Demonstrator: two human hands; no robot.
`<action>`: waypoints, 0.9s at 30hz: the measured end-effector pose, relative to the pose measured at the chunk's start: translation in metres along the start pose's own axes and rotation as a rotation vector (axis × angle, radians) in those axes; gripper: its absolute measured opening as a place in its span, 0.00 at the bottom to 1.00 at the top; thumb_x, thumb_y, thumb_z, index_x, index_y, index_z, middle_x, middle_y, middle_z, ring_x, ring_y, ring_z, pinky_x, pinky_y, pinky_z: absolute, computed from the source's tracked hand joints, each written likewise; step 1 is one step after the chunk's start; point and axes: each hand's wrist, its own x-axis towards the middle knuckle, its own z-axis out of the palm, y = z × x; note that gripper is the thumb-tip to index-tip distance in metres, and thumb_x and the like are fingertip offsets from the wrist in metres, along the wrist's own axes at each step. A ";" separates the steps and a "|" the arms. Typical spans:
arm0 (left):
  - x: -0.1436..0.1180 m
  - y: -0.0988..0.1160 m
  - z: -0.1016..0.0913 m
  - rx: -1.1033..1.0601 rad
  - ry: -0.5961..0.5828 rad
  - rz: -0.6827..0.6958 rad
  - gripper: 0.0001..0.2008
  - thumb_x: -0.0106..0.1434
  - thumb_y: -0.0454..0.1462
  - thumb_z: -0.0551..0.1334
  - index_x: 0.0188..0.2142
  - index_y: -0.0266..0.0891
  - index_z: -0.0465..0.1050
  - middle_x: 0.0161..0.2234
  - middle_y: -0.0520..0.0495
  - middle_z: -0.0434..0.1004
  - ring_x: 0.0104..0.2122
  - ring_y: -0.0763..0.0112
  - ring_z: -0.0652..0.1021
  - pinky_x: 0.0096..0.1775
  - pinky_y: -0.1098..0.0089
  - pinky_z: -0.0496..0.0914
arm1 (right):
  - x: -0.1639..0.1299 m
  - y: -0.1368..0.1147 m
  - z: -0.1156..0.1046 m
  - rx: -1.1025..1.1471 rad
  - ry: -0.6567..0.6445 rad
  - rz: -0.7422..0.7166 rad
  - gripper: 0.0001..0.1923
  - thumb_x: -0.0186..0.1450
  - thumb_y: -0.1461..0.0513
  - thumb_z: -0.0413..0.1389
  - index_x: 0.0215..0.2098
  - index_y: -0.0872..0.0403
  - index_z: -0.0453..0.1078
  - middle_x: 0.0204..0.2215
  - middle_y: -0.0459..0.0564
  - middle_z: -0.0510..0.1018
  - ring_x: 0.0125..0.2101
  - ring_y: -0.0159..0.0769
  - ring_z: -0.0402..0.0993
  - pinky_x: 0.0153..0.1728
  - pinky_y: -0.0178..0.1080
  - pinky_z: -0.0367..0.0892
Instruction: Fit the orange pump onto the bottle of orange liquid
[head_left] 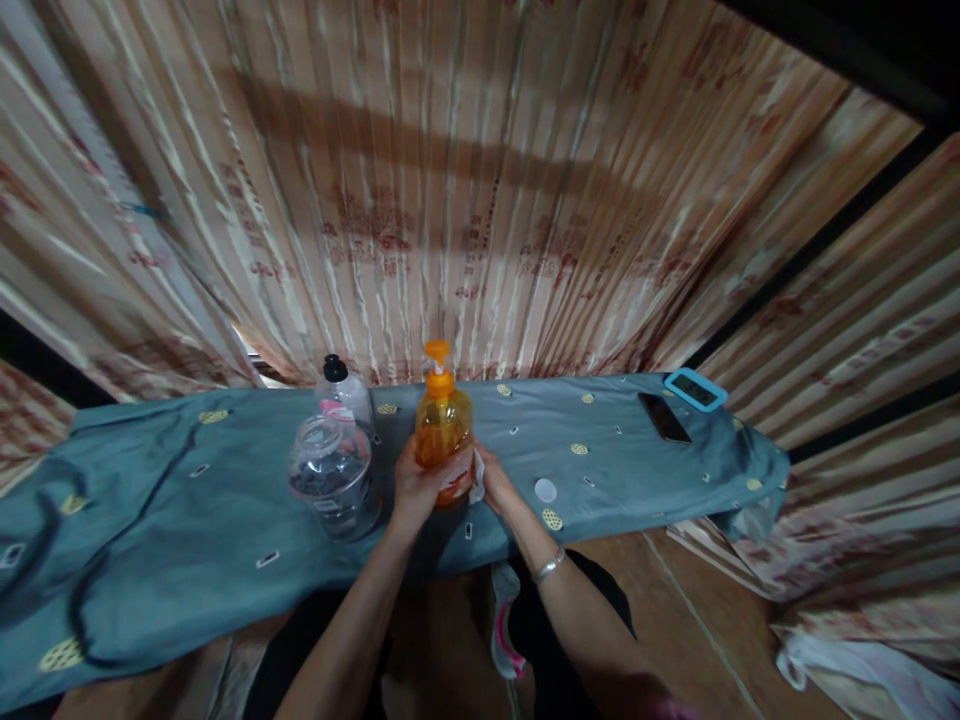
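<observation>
An orange pump bottle (444, 425) stands upright near the middle of the cloth-covered table, its pump head on top. My left hand (420, 485) is wrapped round the lower left and front of the bottle. On the bottle's right side, my right hand (495, 480) presses a white cloth or tissue (478, 475) against it; the fingers are partly hidden behind. Left of my left hand is a clear plastic jar (335, 490) with an open-looking top. Behind the jar stands a clear bottle with a black cap (345, 395).
The table has a grey-green patterned cloth (225, 470). A white round lid (545, 490) lies right of my right hand. Farther right are a dark phone (664, 417) and a blue-framed device (696, 390). A pleated curtain (450, 200) hangs behind the table. A dark cord (127, 540) crosses the left end.
</observation>
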 end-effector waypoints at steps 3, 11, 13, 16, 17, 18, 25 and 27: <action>-0.001 0.011 0.001 -0.049 0.017 0.000 0.26 0.41 0.43 0.75 0.40 0.38 0.75 0.39 0.45 0.83 0.37 0.61 0.82 0.42 0.61 0.77 | -0.015 -0.001 0.003 0.053 -0.110 0.113 0.27 0.71 0.42 0.47 0.48 0.55 0.71 0.41 0.51 0.78 0.38 0.37 0.77 0.43 0.46 0.73; -0.002 0.024 0.006 0.013 0.046 0.046 0.27 0.40 0.43 0.75 0.40 0.40 0.74 0.37 0.47 0.83 0.36 0.62 0.82 0.39 0.64 0.78 | -0.048 -0.007 0.007 0.000 -0.326 0.204 0.44 0.66 0.32 0.33 0.50 0.56 0.70 0.39 0.53 0.79 0.35 0.38 0.78 0.41 0.48 0.73; -0.001 0.022 0.004 0.042 0.056 0.050 0.26 0.40 0.43 0.75 0.40 0.41 0.74 0.38 0.46 0.83 0.37 0.62 0.82 0.40 0.63 0.78 | -0.045 -0.006 0.007 -0.091 -0.301 0.128 0.36 0.69 0.36 0.42 0.50 0.56 0.70 0.41 0.53 0.79 0.37 0.38 0.78 0.43 0.48 0.73; 0.002 0.018 0.000 0.067 0.066 0.066 0.28 0.40 0.43 0.75 0.41 0.40 0.74 0.39 0.45 0.82 0.38 0.60 0.82 0.42 0.60 0.77 | -0.036 -0.006 0.000 -0.289 -0.196 -0.024 0.22 0.69 0.48 0.56 0.52 0.55 0.69 0.45 0.52 0.78 0.43 0.39 0.77 0.47 0.49 0.72; 0.003 0.017 -0.002 0.070 0.066 0.074 0.29 0.40 0.44 0.75 0.42 0.40 0.73 0.39 0.45 0.82 0.38 0.59 0.82 0.43 0.59 0.77 | -0.033 -0.007 -0.006 -0.368 -0.141 -0.076 0.20 0.68 0.51 0.58 0.52 0.55 0.69 0.46 0.52 0.77 0.45 0.41 0.76 0.49 0.51 0.72; 0.003 0.016 -0.004 0.074 0.065 0.083 0.29 0.41 0.44 0.75 0.43 0.40 0.73 0.39 0.45 0.82 0.39 0.59 0.82 0.43 0.58 0.77 | -0.031 -0.009 -0.012 -0.453 -0.075 -0.123 0.20 0.67 0.53 0.60 0.53 0.55 0.69 0.47 0.52 0.77 0.46 0.42 0.75 0.51 0.53 0.70; 0.004 0.015 -0.009 0.141 0.079 0.116 0.27 0.44 0.41 0.76 0.44 0.42 0.74 0.39 0.47 0.82 0.39 0.59 0.81 0.46 0.56 0.76 | -0.035 -0.027 -0.033 -0.784 0.069 -0.423 0.41 0.60 0.55 0.66 0.67 0.53 0.55 0.67 0.60 0.59 0.66 0.55 0.53 0.65 0.63 0.48; 0.003 0.016 -0.005 0.146 0.061 0.103 0.29 0.43 0.42 0.76 0.45 0.41 0.74 0.40 0.47 0.82 0.40 0.58 0.82 0.46 0.56 0.76 | -0.040 -0.029 -0.023 -0.787 -0.011 -0.436 0.54 0.53 0.53 0.70 0.69 0.54 0.49 0.67 0.63 0.59 0.65 0.57 0.56 0.64 0.61 0.51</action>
